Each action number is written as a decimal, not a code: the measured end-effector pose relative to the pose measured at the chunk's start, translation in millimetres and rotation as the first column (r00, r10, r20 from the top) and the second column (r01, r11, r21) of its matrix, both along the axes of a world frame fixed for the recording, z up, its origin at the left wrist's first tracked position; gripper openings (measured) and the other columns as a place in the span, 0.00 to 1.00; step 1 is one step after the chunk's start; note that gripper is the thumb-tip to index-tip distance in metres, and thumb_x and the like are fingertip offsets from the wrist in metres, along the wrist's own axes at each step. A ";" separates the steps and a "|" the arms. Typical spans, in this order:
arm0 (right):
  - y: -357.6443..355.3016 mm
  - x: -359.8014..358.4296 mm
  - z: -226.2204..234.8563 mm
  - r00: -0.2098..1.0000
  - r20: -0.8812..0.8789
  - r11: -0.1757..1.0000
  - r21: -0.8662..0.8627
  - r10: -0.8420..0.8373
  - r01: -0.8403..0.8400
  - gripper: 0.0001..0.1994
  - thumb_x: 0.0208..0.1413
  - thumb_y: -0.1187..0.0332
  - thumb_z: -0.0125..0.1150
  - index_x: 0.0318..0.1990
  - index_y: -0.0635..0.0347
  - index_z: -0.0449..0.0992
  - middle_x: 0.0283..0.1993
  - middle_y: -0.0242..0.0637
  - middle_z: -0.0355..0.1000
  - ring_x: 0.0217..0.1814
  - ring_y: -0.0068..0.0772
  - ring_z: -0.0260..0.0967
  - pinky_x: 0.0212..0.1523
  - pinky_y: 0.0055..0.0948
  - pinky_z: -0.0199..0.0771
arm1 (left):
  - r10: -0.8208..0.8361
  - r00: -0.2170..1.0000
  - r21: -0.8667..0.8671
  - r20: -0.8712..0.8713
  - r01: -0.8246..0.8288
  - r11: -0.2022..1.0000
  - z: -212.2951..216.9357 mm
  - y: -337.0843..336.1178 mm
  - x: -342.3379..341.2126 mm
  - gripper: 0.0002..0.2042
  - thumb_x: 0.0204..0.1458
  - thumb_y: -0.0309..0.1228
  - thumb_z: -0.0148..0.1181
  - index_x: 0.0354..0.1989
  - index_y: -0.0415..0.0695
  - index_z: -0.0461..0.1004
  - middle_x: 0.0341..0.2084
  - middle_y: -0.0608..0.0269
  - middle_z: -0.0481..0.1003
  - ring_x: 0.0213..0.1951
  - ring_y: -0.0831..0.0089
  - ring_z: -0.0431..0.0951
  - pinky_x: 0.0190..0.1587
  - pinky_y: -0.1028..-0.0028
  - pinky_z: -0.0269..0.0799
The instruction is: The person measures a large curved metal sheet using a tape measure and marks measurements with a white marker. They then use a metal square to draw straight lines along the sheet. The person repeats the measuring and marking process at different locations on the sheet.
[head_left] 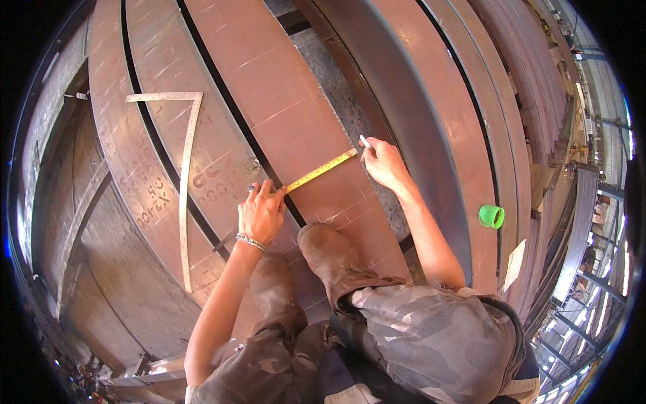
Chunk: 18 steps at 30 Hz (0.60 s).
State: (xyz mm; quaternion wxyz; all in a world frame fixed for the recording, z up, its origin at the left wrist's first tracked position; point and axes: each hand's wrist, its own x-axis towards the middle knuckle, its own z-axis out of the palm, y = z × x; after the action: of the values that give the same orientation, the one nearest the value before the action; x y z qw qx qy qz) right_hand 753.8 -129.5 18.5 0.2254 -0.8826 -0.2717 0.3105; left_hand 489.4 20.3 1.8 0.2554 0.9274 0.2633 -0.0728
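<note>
A yellow tape measure (321, 172) lies stretched across a reddish-brown steel plate (296, 108). Its near end is gripped by my left hand (261, 214), which wears a ring and a chain bracelet; the tape's case does not show. The far end reaches the plate's right edge. Just past that edge, my right hand (383, 163) pinches a white chalk stick (365, 142) close to the tape's tip. Thin white marks cross the plate. To the left, a metal carpenter's square (186, 182) lies across neighbouring plates.
My boots (328, 250) stand on the plates near my hands. Long dark gaps (219, 84) separate the plates, with a wider opening (336, 74) right of the marked one. A green cup-like object (492, 216) and a pale card (515, 265) lie to the right.
</note>
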 end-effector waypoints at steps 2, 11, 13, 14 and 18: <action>5.9 0.0 23.3 0.990 -0.090 0.991 0.082 0.112 -0.104 0.15 0.70 0.64 0.52 0.56 0.63 0.78 0.28 0.42 0.79 0.29 0.35 0.73 0.35 0.36 0.73 | -0.011 1.000 0.007 0.018 0.011 1.000 -0.6 0.8 0.2 0.17 0.50 0.28 0.64 0.51 0.50 0.81 0.49 0.58 0.73 0.53 0.54 0.75 0.40 0.54 0.82; 35.4 -0.5 45.4 0.792 -0.609 0.996 0.093 0.045 0.014 0.06 0.72 0.67 0.52 0.50 0.56 0.68 0.36 0.41 0.80 0.28 0.23 0.76 0.29 0.25 0.79 | -0.021 1.000 -0.008 0.012 0.021 1.000 -2.5 2.0 0.3 0.15 0.53 0.29 0.63 0.50 0.50 0.82 0.50 0.60 0.72 0.53 0.56 0.76 0.40 0.55 0.82; 38.2 1.3 35.8 0.715 -0.698 0.983 0.153 0.037 0.098 0.09 0.71 0.64 0.54 0.52 0.57 0.70 0.40 0.42 0.81 0.31 0.24 0.78 0.31 0.24 0.82 | -0.020 1.000 -0.003 0.016 0.020 1.000 -2.5 1.9 -0.3 0.15 0.54 0.29 0.63 0.50 0.50 0.82 0.49 0.60 0.72 0.53 0.56 0.76 0.41 0.55 0.82; 40.3 1.8 31.3 0.659 -0.750 0.970 0.195 0.053 0.143 0.11 0.71 0.63 0.56 0.53 0.58 0.70 0.41 0.43 0.81 0.32 0.25 0.79 0.33 0.24 0.82 | -0.019 1.000 0.002 0.013 0.019 1.000 -2.4 1.7 0.0 0.15 0.54 0.29 0.63 0.50 0.50 0.82 0.49 0.60 0.72 0.53 0.56 0.76 0.41 0.55 0.83; 39.0 6.1 27.4 0.461 -0.884 0.936 0.224 0.078 0.272 0.18 0.68 0.61 0.62 0.59 0.61 0.71 0.45 0.43 0.81 0.36 0.26 0.81 0.37 0.24 0.83 | -0.019 1.000 0.001 -0.012 0.019 1.000 -0.2 1.5 0.1 0.15 0.54 0.30 0.63 0.51 0.50 0.82 0.50 0.60 0.72 0.53 0.56 0.76 0.42 0.55 0.83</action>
State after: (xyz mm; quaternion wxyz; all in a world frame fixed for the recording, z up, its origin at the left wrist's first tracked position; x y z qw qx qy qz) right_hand 759.9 -90.6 45.9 0.4964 -0.5569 -0.1128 0.6563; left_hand 489.5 21.8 1.5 0.2525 0.9296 0.2562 -0.0808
